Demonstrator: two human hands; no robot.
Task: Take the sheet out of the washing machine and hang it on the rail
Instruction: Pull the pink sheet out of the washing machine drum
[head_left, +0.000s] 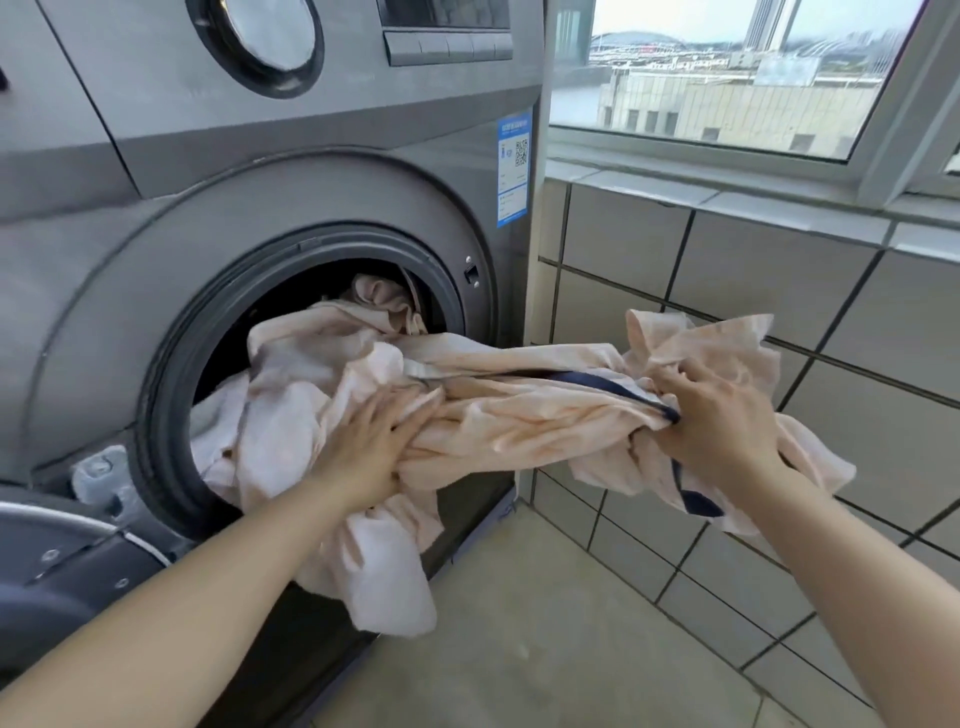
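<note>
Washer (322, 171) label (513, 167) unreadable; right hand (719, 415) grips sheet (519, 410), left hand (371, 447) lies flat on it.

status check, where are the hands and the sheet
Right hand grips sheet, pulled right. Left hand flat on it. Bulk still in drum. Rail not in view.

support: washing machine (363, 197) drum | contents: pale sheet (322, 364) spilling out

Sheet (332, 374) across washer mouth (171, 415)
</note>
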